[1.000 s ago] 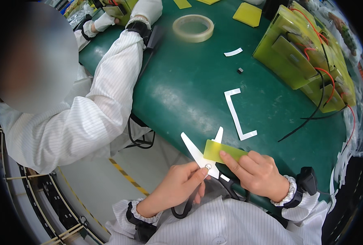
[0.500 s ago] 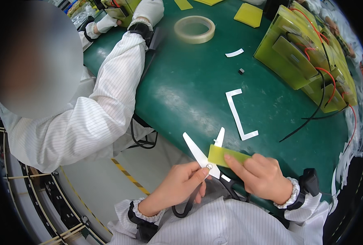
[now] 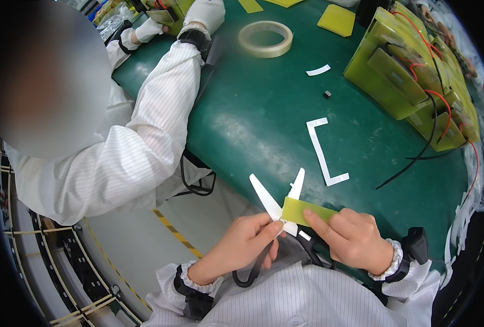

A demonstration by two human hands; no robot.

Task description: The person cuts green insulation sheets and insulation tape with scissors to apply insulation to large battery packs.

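Note:
My left hand (image 3: 236,245) is closed around a pair of scissors (image 3: 265,196) near the pivot, its thumb on top. The white blades stand apart in a V and point away from me; the black handles hang below, toward my body. Pinched in my right hand (image 3: 359,242) is a flat yellow-green strip (image 3: 296,210), with the index finger stretched along its face. The strip's left end lies across the scissors near the pivot and covers part of the right blade. My right hand's other fingers are curled, and the strip's far end is hidden under them.
On the green table (image 3: 242,131) lie a white bracket-shaped strip (image 3: 319,152), a short white piece (image 3: 318,70), a small dark block (image 3: 327,94) and a tape roll (image 3: 265,52). Yellow-green panels with wires (image 3: 394,76) stand at right. A co-worker's sleeve (image 3: 155,120) occupies the left.
The whole view has shifted slightly, so things sit a little farther right. Both hands keep their grips, and the scissors and strip stay nearly the same to each other.

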